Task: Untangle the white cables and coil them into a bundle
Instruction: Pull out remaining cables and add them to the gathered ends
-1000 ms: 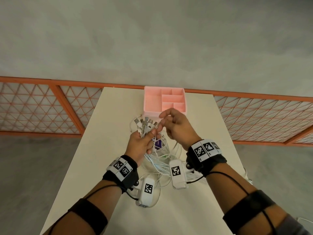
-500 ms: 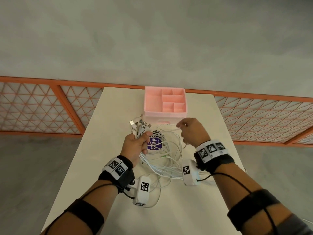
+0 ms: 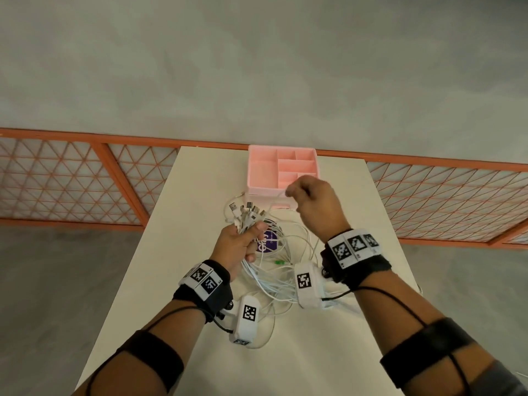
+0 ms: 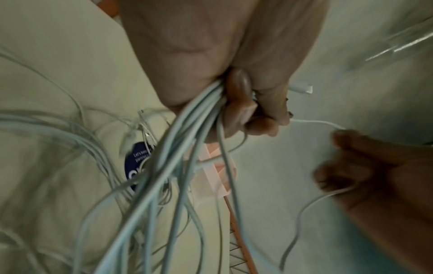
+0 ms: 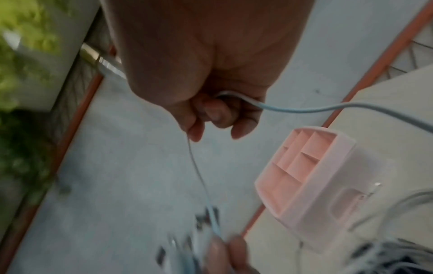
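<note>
Several white cables lie tangled on the cream table. My left hand grips a bunch of them just below their plugs, which fan out above the fist; the strands hang down from the palm. To the right and higher, my right hand is curled round a single white cable. That cable runs taut back to the left hand. A purple round tag sits among the loops.
A pink divided organiser tray stands at the table's far end, just behind my right hand. An orange lattice railing runs past the far edge, with grey floor beyond. Loose cable loops reach toward the near edge.
My right hand has left the plugs held by the left hand and moved right and up, drawing one cable out. The left hand keeps its grip on the bunch.
</note>
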`<state>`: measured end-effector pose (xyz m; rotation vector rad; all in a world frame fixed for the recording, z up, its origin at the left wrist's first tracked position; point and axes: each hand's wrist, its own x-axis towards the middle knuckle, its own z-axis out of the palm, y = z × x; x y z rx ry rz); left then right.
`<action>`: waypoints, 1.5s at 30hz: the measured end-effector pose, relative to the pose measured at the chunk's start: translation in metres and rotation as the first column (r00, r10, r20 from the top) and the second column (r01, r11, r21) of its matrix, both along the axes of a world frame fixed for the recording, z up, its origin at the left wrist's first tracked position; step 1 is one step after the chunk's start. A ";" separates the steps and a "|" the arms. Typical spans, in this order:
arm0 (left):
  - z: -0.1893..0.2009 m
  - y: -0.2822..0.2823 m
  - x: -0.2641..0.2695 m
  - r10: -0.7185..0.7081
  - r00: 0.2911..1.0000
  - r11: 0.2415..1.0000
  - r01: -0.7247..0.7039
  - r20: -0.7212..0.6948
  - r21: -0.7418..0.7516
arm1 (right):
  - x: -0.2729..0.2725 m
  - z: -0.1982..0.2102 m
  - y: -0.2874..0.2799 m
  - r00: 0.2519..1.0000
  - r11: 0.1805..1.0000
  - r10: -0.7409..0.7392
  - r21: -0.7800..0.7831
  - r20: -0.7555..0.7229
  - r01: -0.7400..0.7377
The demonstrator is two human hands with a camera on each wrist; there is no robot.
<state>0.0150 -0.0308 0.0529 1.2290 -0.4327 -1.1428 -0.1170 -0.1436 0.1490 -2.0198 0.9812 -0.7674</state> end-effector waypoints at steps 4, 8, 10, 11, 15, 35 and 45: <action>0.004 0.000 0.001 -0.037 0.998 0.999 0.037 0.050 -0.001 | -0.006 0.018 -0.017 0.960 0.979 -0.204 0.053 0.192 0.197; 0.005 -0.007 0.000 -0.062 0.977 0.998 0.060 0.206 0.017 | -0.014 0.019 -0.020 0.895 0.961 -0.278 0.101 0.349 0.259; 0.004 -0.009 -0.001 -0.057 0.970 0.998 0.052 0.236 0.029 | -0.018 0.018 -0.020 0.880 0.954 -0.299 0.112 0.369 0.277; 0.003 -0.010 -0.001 -0.045 0.971 0.999 0.038 0.233 0.034 | -0.021 0.017 -0.020 0.891 0.953 -0.301 0.094 0.340 0.287; -0.007 -0.007 0.001 0.001 0.976 0.998 -0.016 0.220 0.065 | -0.035 0.010 -0.029 0.942 0.962 -0.255 -0.158 -0.219 0.223; -0.040 0.012 0.005 -0.045 0.985 0.987 0.018 0.167 0.160 | -0.016 -0.002 -0.018 0.995 0.987 0.097 0.130 -0.015 -0.094; -0.066 0.020 0.021 0.148 0.978 0.924 -0.189 0.145 0.334 | -0.047 0.030 -0.059 0.782 0.910 -0.398 0.312 0.479 0.272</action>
